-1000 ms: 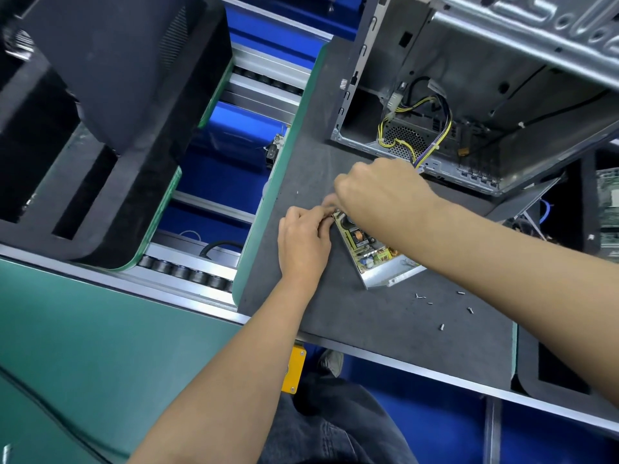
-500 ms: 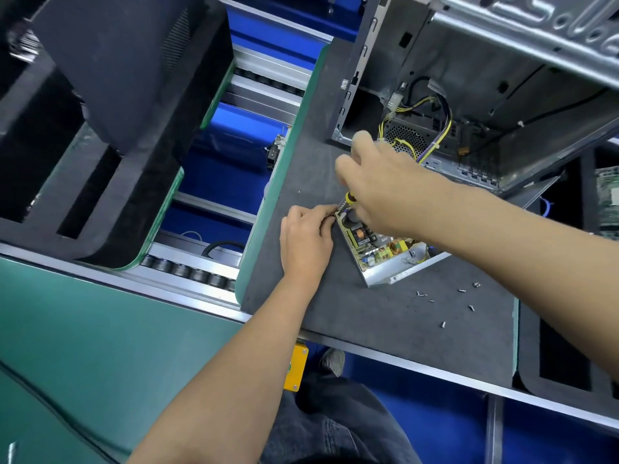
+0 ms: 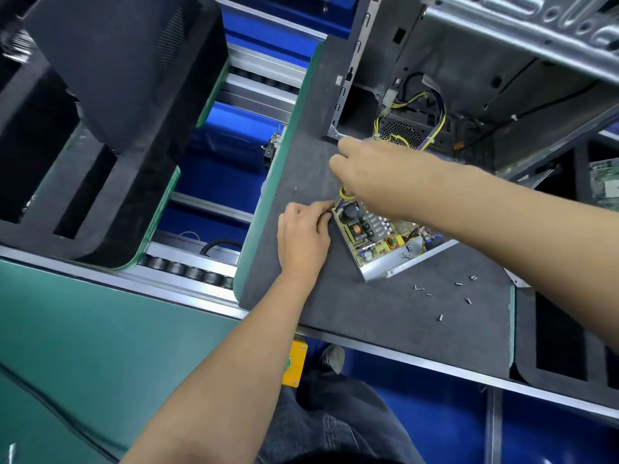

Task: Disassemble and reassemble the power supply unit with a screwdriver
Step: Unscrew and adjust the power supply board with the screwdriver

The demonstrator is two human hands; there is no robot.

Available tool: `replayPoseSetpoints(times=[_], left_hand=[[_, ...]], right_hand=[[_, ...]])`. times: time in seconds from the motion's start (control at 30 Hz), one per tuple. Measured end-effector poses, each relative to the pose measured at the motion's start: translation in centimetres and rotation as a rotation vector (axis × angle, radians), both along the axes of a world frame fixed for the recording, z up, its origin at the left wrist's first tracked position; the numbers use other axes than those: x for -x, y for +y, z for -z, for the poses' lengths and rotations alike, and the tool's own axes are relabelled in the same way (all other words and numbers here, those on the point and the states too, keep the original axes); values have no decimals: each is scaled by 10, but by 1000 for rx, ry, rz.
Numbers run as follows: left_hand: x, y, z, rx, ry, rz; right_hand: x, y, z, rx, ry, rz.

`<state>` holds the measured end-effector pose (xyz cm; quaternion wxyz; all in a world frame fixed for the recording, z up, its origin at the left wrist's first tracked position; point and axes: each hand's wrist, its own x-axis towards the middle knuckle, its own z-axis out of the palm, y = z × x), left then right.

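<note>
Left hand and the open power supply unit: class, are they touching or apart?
Touching. The head view shows the left hand with its fingers curled against the near corner of the power supply unit, no gap visible.

The power supply unit (image 3: pixel 378 242) lay open on the grey surface (image 3: pixel 368 316), its circuit board exposed in a silver tray. A yellow-and-black screwdriver (image 3: pixel 345 192) stood at its far corner.

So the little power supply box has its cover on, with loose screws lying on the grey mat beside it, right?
Not quite. The head view shows the power supply box with its cover off: its circuit board and parts are exposed. The rest holds: loose screws lie on the grey mat beside it.
</note>
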<state>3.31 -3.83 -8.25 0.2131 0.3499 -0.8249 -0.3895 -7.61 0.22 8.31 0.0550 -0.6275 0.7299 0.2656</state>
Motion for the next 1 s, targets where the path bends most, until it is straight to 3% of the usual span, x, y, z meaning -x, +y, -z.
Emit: replayPoseSetpoints(times=[0.17,0.3,0.37,0.57,0.73,0.83,1.0], left_hand=[[0,0,0,-26,-19,4],[0,0,-2,-34,-26,6],[0,0,-2,-33,-35,8],[1,-1,2,-56,-65,10],[4,0,2,-74,-47,-32],[6,0,2,-54,-36,-58],[8,0,3,-66,-48,-71]], right_hand=[[-5,7,2,53,120,19],[1,12,0,54,-117,201],[4,9,-2,44,-176,169],[-5,0,7,37,29,11],[6,9,4,112,-104,195],[7,14,1,66,-165,181],[-6,4,2,37,-16,61]])
